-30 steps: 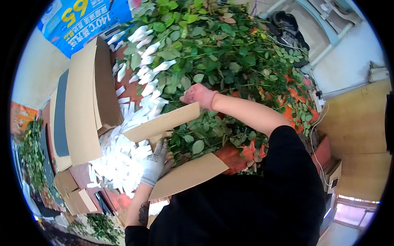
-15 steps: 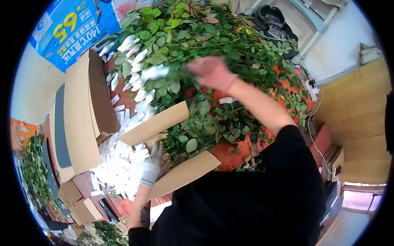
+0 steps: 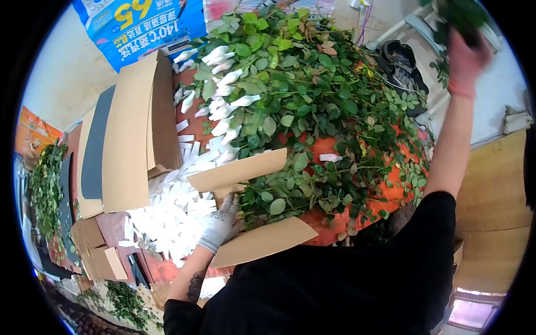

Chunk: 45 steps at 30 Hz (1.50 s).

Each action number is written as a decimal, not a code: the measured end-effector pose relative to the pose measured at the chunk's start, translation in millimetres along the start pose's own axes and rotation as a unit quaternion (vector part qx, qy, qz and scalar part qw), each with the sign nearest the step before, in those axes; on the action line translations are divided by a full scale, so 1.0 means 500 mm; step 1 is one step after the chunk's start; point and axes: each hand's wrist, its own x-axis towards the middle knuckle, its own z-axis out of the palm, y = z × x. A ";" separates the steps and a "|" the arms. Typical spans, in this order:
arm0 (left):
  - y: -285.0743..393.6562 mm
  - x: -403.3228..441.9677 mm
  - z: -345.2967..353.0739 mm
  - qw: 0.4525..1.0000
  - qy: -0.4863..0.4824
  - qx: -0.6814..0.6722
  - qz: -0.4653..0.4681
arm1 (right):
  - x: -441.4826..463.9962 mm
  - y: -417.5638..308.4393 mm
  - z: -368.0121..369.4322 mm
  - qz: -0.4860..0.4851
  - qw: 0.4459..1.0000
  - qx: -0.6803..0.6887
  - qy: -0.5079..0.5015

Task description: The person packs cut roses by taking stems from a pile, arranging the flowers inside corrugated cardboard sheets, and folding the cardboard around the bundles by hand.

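The right arm is stretched up and out to the side, and its hand point(image 3: 468, 66) is lifted high, well apart from the red table point(image 3: 324, 228). The fingers, in a pink glove, look closed around a leafy bunch point(image 3: 461, 15), but they are blurred, so each finger cannot be told from the next. The bunch is blurred too — its top is cut off by the dark round edge of the view. The left arm is held low and reaches forward. The left hand point(image 3: 219, 226), in a gray glove, is laid between the upper cardboard flap point(image 3: 240, 169) and the lower cardboard flap point(image 3: 265, 243). Its fingers are open, almost straight and close together, with the tips at the cardboard. What is under the palm is hidden, so it cannot be told if anything is held there. White strips point(image 3: 167, 223) are heaped beside it. On the table, green stems point(image 3: 312, 89) are piled up — many of their ends are hidden under leaves.
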 end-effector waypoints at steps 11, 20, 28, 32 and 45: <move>0.009 0.005 -0.009 0.997 -0.041 -0.053 -0.046 | -0.352 -0.061 0.413 -0.216 0.857 -0.112 -0.455; -0.001 -0.003 0.016 0.999 0.014 -0.041 -0.019 | -0.307 -0.261 0.494 -0.194 0.830 0.000 -0.523; -0.003 -0.001 0.022 0.998 0.023 -0.048 -0.023 | -0.420 -0.322 0.612 -0.285 0.703 -0.090 -0.645; 0.002 0.003 0.016 0.998 0.009 -0.052 -0.029 | -0.359 -0.289 0.561 -0.156 0.853 -0.030 -0.498; 0.003 0.003 0.000 0.997 -0.021 -0.072 -0.026 | -0.436 -0.265 0.407 -0.232 0.809 -0.061 -0.536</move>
